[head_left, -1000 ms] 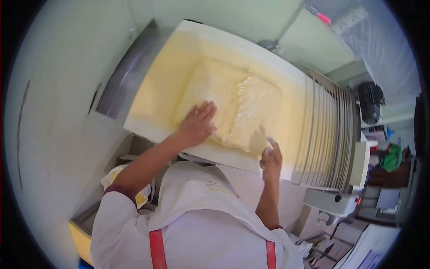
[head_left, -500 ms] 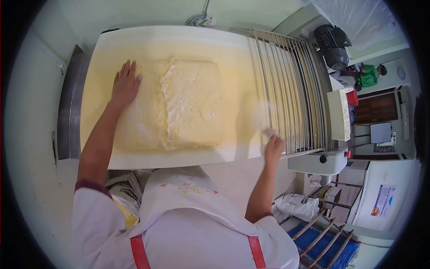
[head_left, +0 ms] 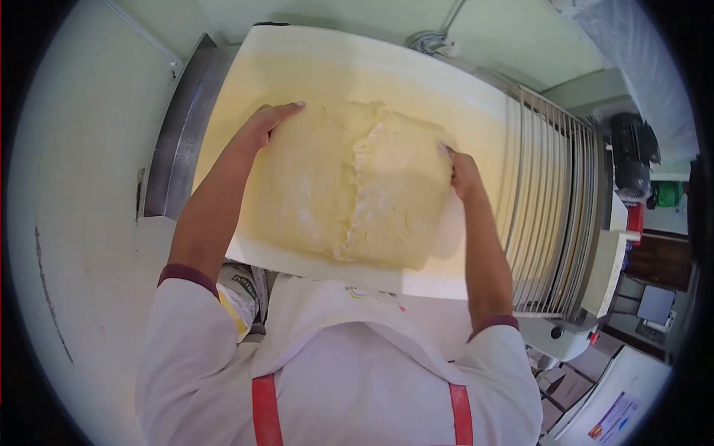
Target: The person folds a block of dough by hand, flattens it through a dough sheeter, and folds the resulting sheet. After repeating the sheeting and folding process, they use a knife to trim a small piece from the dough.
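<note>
A large slab of pale yellow dough [head_left: 305, 178] lies folded on the floured belt [head_left: 357, 63] of a dough sheeter, with a rough seam running down its middle. My left hand [head_left: 269, 125] grips the far left corner of the slab, thumb on top and the other fingers mostly hidden. At the right edge, my right hand [head_left: 462, 172] holds the dough with its thumb on the upper surface. The fingers beneath it are out of sight.
Right of the dough, a metal bar grille [head_left: 547, 215] covers the machine's rollers. A dark motor [head_left: 632, 154] stands behind it. A steel tray [head_left: 186, 134] borders the belt's left end. A printed sack [head_left: 242, 293] is below the near edge.
My right hand has come from beside the grille to the dough's right edge. My left hand has gone from lying flat to gripping the far left corner. The view has turned and shifted.
</note>
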Tool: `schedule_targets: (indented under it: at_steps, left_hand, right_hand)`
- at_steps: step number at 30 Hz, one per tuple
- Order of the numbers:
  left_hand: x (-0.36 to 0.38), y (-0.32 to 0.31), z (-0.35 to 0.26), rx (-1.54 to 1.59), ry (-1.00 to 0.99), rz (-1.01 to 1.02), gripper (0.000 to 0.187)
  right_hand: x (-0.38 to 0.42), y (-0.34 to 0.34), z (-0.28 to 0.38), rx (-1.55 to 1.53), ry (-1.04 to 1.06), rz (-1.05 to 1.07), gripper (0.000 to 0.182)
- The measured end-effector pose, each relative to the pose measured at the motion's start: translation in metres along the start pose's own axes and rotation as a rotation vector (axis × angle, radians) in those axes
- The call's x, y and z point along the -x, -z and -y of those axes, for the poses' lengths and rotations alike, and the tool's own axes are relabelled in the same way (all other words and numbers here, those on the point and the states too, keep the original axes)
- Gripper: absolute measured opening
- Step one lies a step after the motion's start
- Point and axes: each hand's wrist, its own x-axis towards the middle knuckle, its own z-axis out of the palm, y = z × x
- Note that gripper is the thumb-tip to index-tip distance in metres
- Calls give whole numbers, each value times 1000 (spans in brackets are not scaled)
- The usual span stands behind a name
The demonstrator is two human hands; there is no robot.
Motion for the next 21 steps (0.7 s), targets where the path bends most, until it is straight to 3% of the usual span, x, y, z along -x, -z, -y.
schedule_targets:
  at_steps: [1,2,5,7,8,11,13,15,17,21]
  left_hand:
    - [4,-3,-10,23,13,38,52]
    - [7,-5,-13,43,34,83,53]
    - [11,-6,-5,-54,-237,54,54]
    - [20,-14,4,39,-261,-12,60]
    - [23,-20,9,81,-272,-39,64]
    - [9,-15,7,84,-199,54,68]
    - [8,-19,0,107,-90,21,65]
    - [-1,-20,2,196,-73,153,65]
    - [1,-40,-12,106,-180,109,62]
    - [9,-100,-71,-241,-269,156,55]
  right_hand:
    - [-1,4,4,-161,-13,119,53]
    - [-1,3,3,-127,41,118,50]
    - [4,0,2,-123,204,117,44]
    - [7,-8,-8,-253,299,126,46]
    - [4,-8,-13,-383,147,126,52]
    - [31,-1,6,-174,494,204,49]
    - [-22,8,-49,-772,618,828,50]
    - [-45,-33,-86,-1030,392,630,52]
    - [-57,-77,-106,-1216,190,416,55]
    - [-36,-101,-137,-1491,91,220,60]
